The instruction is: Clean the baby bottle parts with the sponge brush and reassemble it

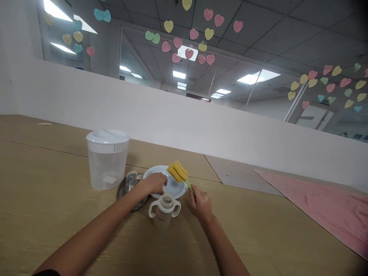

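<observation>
My right hand (201,202) grips the thin green handle of a yellow sponge bottle brush (178,171), its head raised over a white bowl (177,190). Over the left part of that bowl is my left hand (156,183), fingers curled downward; what they hold, if anything, is hidden. Between my forearms a clear baby bottle (163,218) with two white side handles stands upright, its mouth uncovered. To the left, partly behind my left forearm, lies a round metal tray (120,191) with a clear dome-shaped cap (132,178) on it.
A translucent white bucket (107,166) with a lid stands at the left behind the tray. Pink cloth (324,207) covers the right side of the brown table (247,237). A low white wall (184,119) runs along the back, below glass with heart-shaped notes.
</observation>
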Available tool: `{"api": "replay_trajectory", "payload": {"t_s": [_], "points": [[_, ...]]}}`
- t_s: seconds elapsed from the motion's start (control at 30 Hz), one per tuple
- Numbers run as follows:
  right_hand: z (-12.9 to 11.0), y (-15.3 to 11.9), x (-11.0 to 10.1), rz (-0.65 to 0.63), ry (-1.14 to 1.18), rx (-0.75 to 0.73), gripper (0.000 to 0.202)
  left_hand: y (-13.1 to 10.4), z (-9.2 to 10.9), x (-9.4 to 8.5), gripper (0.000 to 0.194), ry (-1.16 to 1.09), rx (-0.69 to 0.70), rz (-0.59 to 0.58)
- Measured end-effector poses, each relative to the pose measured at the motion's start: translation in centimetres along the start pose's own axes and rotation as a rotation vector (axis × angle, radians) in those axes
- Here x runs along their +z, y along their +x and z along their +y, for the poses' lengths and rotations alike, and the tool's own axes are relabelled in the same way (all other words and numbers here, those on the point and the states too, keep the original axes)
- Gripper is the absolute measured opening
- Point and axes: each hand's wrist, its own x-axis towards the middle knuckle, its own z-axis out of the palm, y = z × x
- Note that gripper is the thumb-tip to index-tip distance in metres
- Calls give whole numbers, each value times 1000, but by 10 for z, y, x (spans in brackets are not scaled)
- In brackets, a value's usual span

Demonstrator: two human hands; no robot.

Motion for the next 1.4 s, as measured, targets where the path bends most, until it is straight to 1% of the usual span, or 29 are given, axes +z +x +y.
{"api": "replay_trajectory", "payload": {"t_s": [0.13,0.23,0.3,0.4,0.5,0.57,0.63,0.73,0.83,0.9,0.97,1.03,1.1,1.13,1.2,1.27,1.3,1.4], "points": [[0,1,-1,-8,3,1,27,-3,-8,-14,40,-33,-17,42],[-1,2,-2,-1,5,-3,28,-5,-9,-22,40,-45,-25,38],[-2,2,-3,5,3,-8,27,-5,-8,-20,38,-35,-27,12],[-2,2,-3,10,-5,-12,26,-3,-6,-8,28,-7,-27,-39],[-2,2,-2,14,-14,-5,26,0,-4,1,20,8,-17,-55],[-2,2,-2,9,-13,-3,26,0,-4,1,18,10,-7,-49],[-1,1,-2,12,-8,-1,25,-2,-4,-6,17,0,7,-35],[-1,1,-2,11,0,21,25,-9,-5,-27,22,-34,26,20],[0,0,-1,-10,-4,54,28,-21,-7,-51,29,-105,50,140],[0,0,-1,-8,-8,87,30,-30,-7,-63,27,-240,118,225],[1,0,0,10,-11,131,31,-39,-4,-72,26,-364,179,256],[3,1,0,27,-22,175,31,-46,2,-77,26,-433,226,246],[4,1,0,20,-32,176,31,-51,9,-79,26,-464,285,245],[4,1,0,7,-34,156,31,-52,12,-80,24,-465,316,266],[3,1,0,-13,-35,85,30,-52,16,-80,21,-425,348,351],[1,0,0,-15,-40,25,29,-49,16,-78,20,-335,330,456],[0,0,1,-12,-45,8,29,-46,15,-77,20,-285,308,488],[0,-1,1,-12,-52,-18,28,-41,8,-76,23,-177,198,529]]}}
